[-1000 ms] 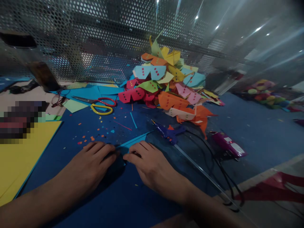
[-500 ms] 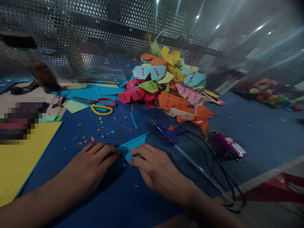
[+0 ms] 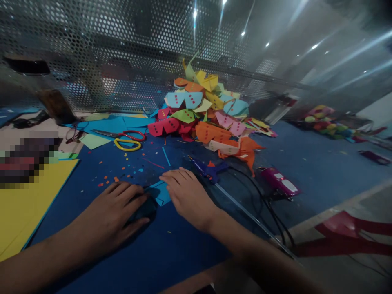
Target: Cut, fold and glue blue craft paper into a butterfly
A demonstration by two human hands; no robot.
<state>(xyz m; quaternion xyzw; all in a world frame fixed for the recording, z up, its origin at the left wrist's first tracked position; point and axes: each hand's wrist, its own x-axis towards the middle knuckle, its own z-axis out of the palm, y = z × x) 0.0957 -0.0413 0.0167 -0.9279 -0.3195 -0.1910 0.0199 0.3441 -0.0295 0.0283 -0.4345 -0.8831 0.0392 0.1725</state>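
Observation:
Between my hands, a folded piece of blue paper (image 3: 163, 195) lies on the blue tabletop. My left hand (image 3: 112, 214) rests over its left end, fingers stretched and thumb apart. My right hand (image 3: 190, 199) lies flat across its right end, fingers extended and pressing down. Much of the paper is hidden beneath both hands. Just right of my right hand is a dark blue glue gun (image 3: 211, 172) with a long clear glue stick (image 3: 245, 212) in its back. Scissors (image 3: 128, 141) with red and yellow handles lie beyond my left hand.
A heap of folded coloured paper pieces (image 3: 208, 110) stands against the perforated metal screen (image 3: 122, 53). Yellow sheets (image 3: 33, 200) lie at left, near a jar (image 3: 55, 102). Paper scraps (image 3: 116, 179) dot the table. A purple box (image 3: 280, 181) with black cords sits right.
My right hand has flattened and slid forward over the paper's right end, covering its tip. My left fingers and thumb have spread from their bent grip. The view has shifted slightly right.

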